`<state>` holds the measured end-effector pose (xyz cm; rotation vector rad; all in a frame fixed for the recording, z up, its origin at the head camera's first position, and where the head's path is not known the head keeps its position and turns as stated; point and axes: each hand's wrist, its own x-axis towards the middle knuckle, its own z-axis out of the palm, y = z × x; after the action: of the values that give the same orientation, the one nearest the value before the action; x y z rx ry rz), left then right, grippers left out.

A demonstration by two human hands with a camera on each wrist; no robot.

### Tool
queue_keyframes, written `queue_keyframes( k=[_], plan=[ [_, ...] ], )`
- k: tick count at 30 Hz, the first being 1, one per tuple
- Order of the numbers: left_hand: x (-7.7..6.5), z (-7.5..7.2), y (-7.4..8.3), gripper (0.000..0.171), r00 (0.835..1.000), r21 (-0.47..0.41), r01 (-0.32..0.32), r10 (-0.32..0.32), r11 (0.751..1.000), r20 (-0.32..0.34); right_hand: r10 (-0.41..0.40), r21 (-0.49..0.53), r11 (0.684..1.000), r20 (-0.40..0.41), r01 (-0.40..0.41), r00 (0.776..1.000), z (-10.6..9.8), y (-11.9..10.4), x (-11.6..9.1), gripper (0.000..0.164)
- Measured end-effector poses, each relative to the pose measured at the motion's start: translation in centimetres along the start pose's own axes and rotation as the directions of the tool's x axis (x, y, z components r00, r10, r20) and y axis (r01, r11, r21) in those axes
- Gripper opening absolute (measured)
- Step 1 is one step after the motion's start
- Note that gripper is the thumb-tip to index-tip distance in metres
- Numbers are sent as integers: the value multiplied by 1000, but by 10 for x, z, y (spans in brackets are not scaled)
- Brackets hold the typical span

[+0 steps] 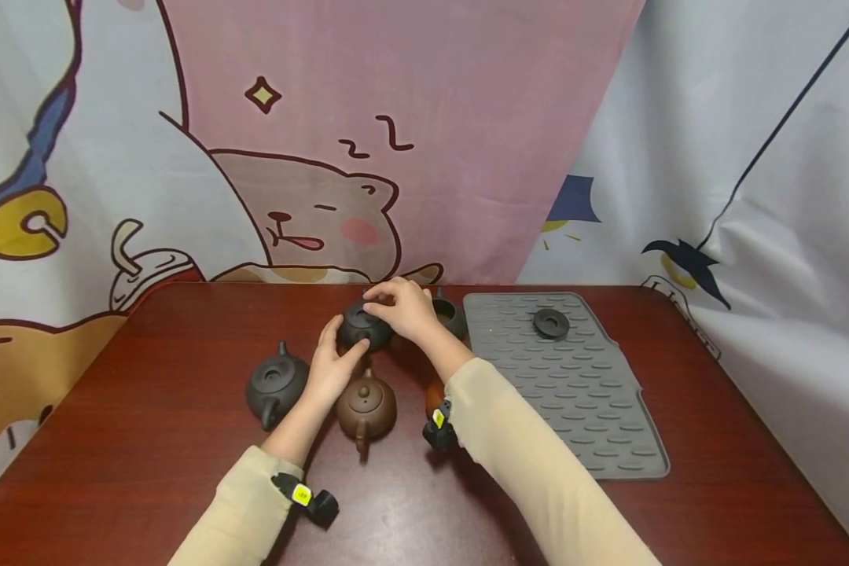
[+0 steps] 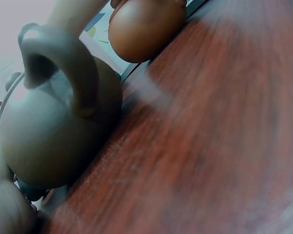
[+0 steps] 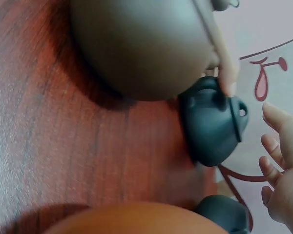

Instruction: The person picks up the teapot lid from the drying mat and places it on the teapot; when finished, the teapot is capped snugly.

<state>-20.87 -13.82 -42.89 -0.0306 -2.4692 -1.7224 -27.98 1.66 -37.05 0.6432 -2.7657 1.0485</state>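
Observation:
In the head view, my left hand [image 1: 328, 368] holds a black teapot [image 1: 375, 336] at the back of the table, fingers on its left side and thumb near its handle. Its lid, with a ring-shaped knob, sits on it in the right wrist view. My right hand [image 1: 406, 310] hovers over that teapot; in the right wrist view its fingers are loosely bent, apart from the lid and holding nothing. A brown teapot [image 1: 378, 418] with a round-knobbed lid stands just in front, its handle large in the left wrist view.
A dark grey teapot [image 1: 277, 384] stands on the left. Behind my right forearm are an uncovered black teapot [image 1: 454, 317] and a mostly hidden orange-brown teapot [image 2: 146, 30]. On the right, a grey ridged mat [image 1: 559, 409] bears a black lid [image 1: 552, 323]. A printed curtain [image 1: 481, 141] hangs behind.

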Motion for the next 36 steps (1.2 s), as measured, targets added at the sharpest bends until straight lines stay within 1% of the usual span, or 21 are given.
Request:
queue_keyframes(
  k=[5, 9, 12, 18, 24, 28, 31, 36],
  plan=[
    [-1, -1, -2, 73, 1000, 3, 3, -3, 1000, -8, -48, 43, 998, -47, 50, 998, -10, -2, -3, 20],
    [-2, -1, -3, 73, 1000, -3, 6, -6, 1000, -14, -69, 73, 995, -76, 75, 995, -19, -4, -8, 20],
    [-2, -1, -3, 73, 1000, -3, 2, -2, 1000, -22, -84, 103, 990, -90, 93, 992, -28, -5, -14, 21],
    [-1, 1, -4, 73, 1000, 7, -12, 12, 1000, -17, -110, 150, 980, -129, 129, 985, -46, -1, -28, 22],
    [-1, 2, -3, 72, 1000, -6, -18, 18, 1000, -20, -145, 178, 968, -187, 179, 972, -61, 7, -44, 22],
    [-1, 2, -3, 72, 1000, -15, -19, 19, 1000, -20, -148, 183, 965, -225, 191, 963, -70, 14, -54, 22],
    [0, 2, -2, 71, 1000, -13, -20, 20, 1000, -22, -144, 185, 963, -251, 193, 957, -77, 16, -61, 22],
    [0, 1, 0, 71, 999, -18, -17, 16, 1000, -30, -160, 184, 958, -295, 220, 942, -88, 19, -73, 22]
  ],
)
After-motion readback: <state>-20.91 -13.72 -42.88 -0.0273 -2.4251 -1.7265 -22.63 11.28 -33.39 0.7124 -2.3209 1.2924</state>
